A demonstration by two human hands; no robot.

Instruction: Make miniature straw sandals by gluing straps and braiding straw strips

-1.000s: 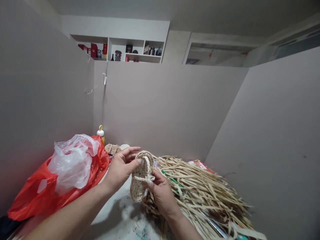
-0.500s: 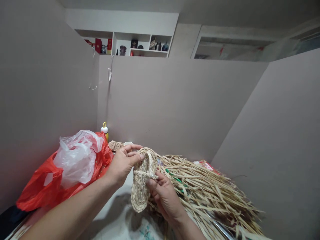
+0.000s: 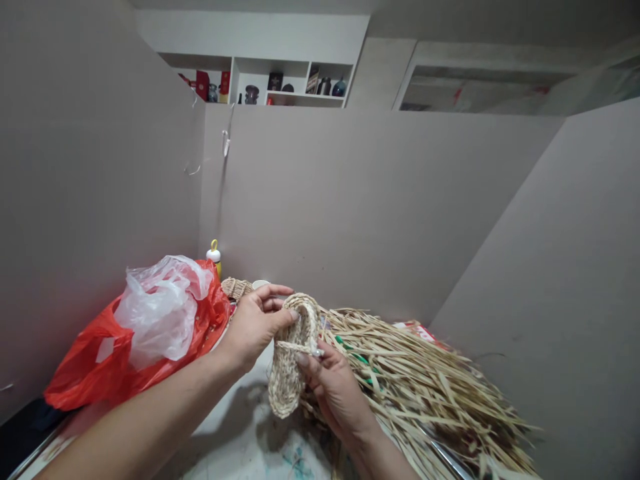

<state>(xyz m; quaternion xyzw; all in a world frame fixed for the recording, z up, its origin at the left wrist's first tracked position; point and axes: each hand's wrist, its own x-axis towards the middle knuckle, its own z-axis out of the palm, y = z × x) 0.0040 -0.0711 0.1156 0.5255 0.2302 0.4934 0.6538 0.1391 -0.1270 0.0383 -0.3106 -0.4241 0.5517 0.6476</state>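
Note:
A small woven straw sandal (image 3: 286,383) of braided strands, with a raised rim at its upper end and a thin cord across its middle, hangs upright between both hands above the table. My left hand (image 3: 257,327) pinches its upper left rim, thumb in front and fingers behind. Lower on the right side, my right hand (image 3: 330,383) grips the sandal's edge where the cross cord ends, thumb on the front. The fingers behind the sandal are partly hidden. Beside my right hand spreads a large bundle of dry straw strips (image 3: 420,373).
A red plastic bag (image 3: 90,363) with a white plastic bag (image 3: 163,313) on it lies at the left. Behind stand a yellow-and-white bottle (image 3: 214,257), another woven piece (image 3: 236,287) and a white round item (image 3: 259,284). Grey partitions (image 3: 320,200) enclose the stained white table (image 3: 235,447).
The view has shifted slightly, so everything sits a little further right. Both hands keep their hold on the sandal, which has turned slightly.

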